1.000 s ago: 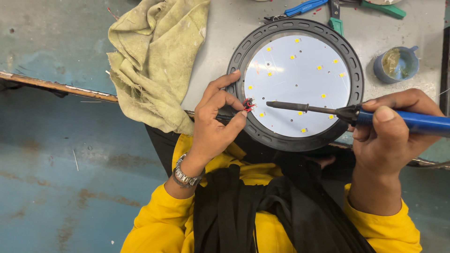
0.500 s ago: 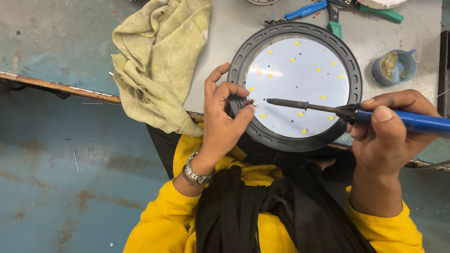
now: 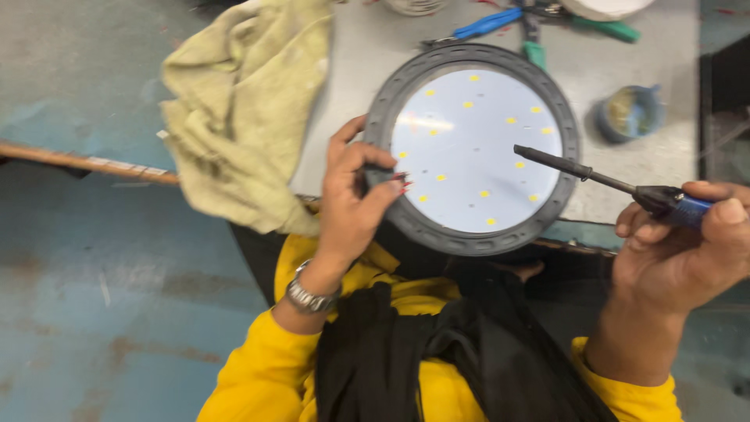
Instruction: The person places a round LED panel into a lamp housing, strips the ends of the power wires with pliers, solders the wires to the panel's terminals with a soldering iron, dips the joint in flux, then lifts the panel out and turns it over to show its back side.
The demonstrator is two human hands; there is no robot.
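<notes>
Soldering leads at round LED lamp (image 3: 476, 148) on bench edge.
L hand (image 3: 351, 207) pinches red wire ends (image 3: 401, 182) at lamp's rim; R hand (image 3: 687, 250) clenches soldering iron (image 3: 594, 173), tip over board. Best w/ wires steady, tip brought down slow.

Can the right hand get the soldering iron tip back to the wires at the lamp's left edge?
Probably yes. The soldering iron in the right hand hovers over the bare white plate, with nothing between its tip and the wires pinched by the left hand.
</notes>
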